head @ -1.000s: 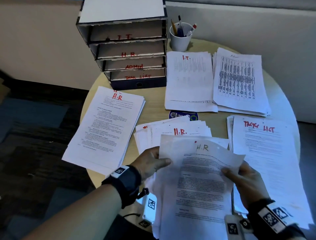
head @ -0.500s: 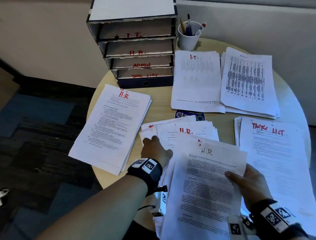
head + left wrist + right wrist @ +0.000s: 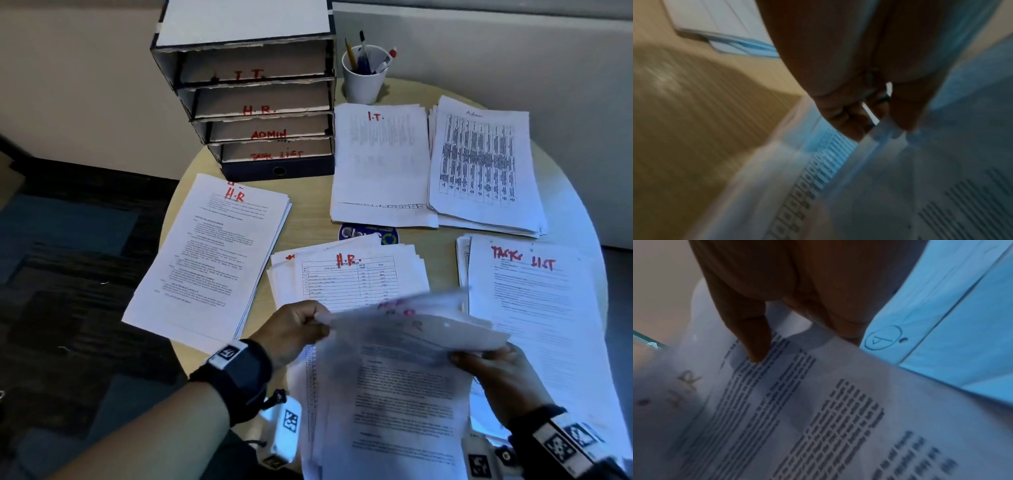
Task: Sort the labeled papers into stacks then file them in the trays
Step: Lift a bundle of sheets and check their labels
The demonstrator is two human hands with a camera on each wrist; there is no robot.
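Observation:
A bundle of H.R. papers [image 3: 404,370] hangs over the table's near edge, and I hold it with both hands. My left hand [image 3: 317,320] pinches the upper left corner of the top sheets, which lift up blurred. My right hand [image 3: 459,358] grips the bundle's right edge, thumb on top. In the left wrist view the left hand [image 3: 885,128] pinches a sheet edge. In the right wrist view the right hand [image 3: 760,353] presses its thumb on the H.R. page [image 3: 818,418]. The labeled trays [image 3: 260,102] stand at the back.
An H.R. stack [image 3: 212,260] lies on the left and a loose H.R. pile [image 3: 349,277] in the middle. I.T. stack [image 3: 380,164] and Admin stack [image 3: 483,164] lie at the back, the Task List stack [image 3: 534,308] on the right. A cup of pens [image 3: 364,75] stands beside the trays.
My left hand left the middle pile and came back to the bundle, where it now pinches and lifts the top sheets. The right hand kept its grip.

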